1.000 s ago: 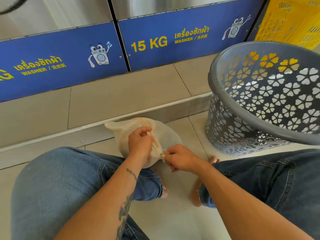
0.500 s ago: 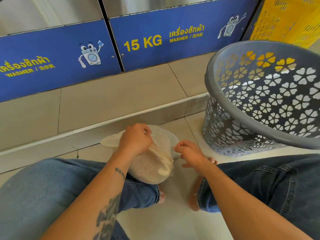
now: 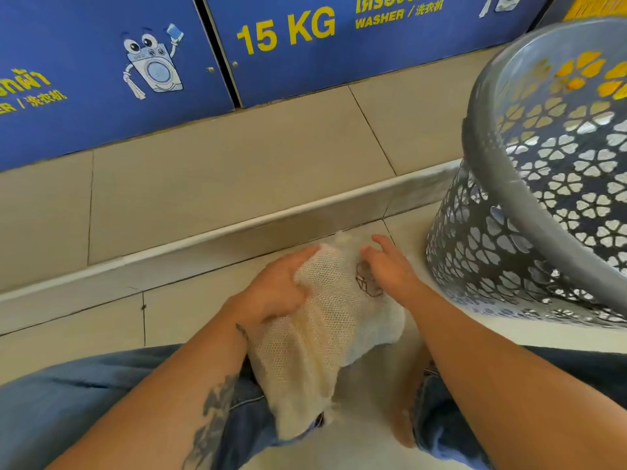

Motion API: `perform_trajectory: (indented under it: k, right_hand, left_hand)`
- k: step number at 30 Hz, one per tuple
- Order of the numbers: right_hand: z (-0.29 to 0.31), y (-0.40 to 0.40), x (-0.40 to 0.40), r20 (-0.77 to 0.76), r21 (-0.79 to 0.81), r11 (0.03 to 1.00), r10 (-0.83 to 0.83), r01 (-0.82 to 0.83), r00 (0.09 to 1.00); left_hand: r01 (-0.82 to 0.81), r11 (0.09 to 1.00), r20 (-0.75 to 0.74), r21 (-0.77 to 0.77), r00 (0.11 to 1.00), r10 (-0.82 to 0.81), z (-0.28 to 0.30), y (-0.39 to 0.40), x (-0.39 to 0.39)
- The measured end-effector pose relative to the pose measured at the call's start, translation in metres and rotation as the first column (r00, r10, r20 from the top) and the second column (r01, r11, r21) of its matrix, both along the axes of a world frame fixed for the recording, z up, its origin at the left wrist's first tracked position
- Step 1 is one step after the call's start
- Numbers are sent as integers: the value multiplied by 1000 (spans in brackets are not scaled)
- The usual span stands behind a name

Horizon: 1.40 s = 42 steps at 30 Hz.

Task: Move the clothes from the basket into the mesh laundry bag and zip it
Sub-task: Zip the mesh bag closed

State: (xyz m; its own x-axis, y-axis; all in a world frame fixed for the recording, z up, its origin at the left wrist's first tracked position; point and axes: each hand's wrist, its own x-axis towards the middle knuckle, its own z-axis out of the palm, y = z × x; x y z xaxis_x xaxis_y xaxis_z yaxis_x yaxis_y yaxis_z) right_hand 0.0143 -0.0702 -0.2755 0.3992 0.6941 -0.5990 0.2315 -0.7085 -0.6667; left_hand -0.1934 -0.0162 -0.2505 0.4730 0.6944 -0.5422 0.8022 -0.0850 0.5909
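— How many bags do you count down there?

— One. A single cream mesh laundry bag (image 3: 325, 334), stuffed full, lying between the person's knees with its near end draped over the left jeans leg (image 3: 84, 401) and its far end down toward the floor tiles (image 3: 190, 310).

— And both hands are on it?

— Two hands, yes. The left hand (image 3: 271, 293) is pressed flat on the bag's left side, fingers curled into the mesh, gripping it. The right hand (image 3: 390, 269) rests against the right side, fingers spread and loosely bent, not closed around anything.

— Is it zipped?

— I cannot tell; the zipper isn't facing me. There's a small dark printed mark on the mesh by the right hand.

— Baskets?

— One grey basket (image 3: 481, 184) with flower-shaped cut-outs, standing on the floor just right of the bag, apart from it. I see no clothes inside. Behind it all, two blue washer panels (image 3: 101, 96), one marked 15 KG.
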Motion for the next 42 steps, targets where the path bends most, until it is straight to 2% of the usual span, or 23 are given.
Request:
perform_trajectory:
  k: [1,3,4,6,9,11,15,18,20,25,29,35,39,42]
  right_hand:
    - [-6,2,7,18,-10,1000,-20,20,1000]
    - [-14,-1,21,52,-47,997,-57,60,997]
    - [-17,-5,27,45,-55,995,-77,79,996]
    - [-22,-16,38,-19,-13,992,-122,122,992]
    - [-27,-34,37,-124,77,976,-192,202,974]
    - [-30,-44,25,-139,137,957,-238,257,961]
    - [-29,-61,-3,-165,119,926,-338,359,927]
    - [-24,-73,-18,-336,74,883,-415,463,845]
    - [-14,-74,-27,-367,40,914,-363,404,857]
    - [29,-76,-41,-182,110,960,-235,257,955]
    - [87,-85,-38,-45,263,946,-184,189,982]
    - [171,-70,-42,52,464,878,-156,115,986]
    - [220,-28,-50,81,548,834,-129,64,988]
    - [241,14,-43,95,594,804,-99,23,991]
  left_hand:
    - [90,988,31,124,995,-95,-1,2,7]
    - [244,891,-41,382,968,-248,-9,5,22]
    - [272,847,-101,458,962,-254,-14,8,27]
    - [207,839,-181,503,975,-131,-26,18,29]
    - [-61,870,-160,489,974,158,-36,18,23]
    - [-238,883,-116,406,944,308,-37,-2,27]
    - [-564,825,28,35,826,563,-45,-26,24]
    - [-547,792,135,-270,793,594,-37,-23,19]
    - [-504,802,153,-320,808,569,-22,-22,22]
    - [-476,836,122,-273,845,521,26,-21,20]
    - [-416,869,277,-269,831,483,74,-44,10]
    - [-492,871,464,-5,770,438,160,-57,-11]
    - [-479,858,473,185,809,349,211,-32,-36]
    - [-492,829,459,265,820,340,239,11,-43]
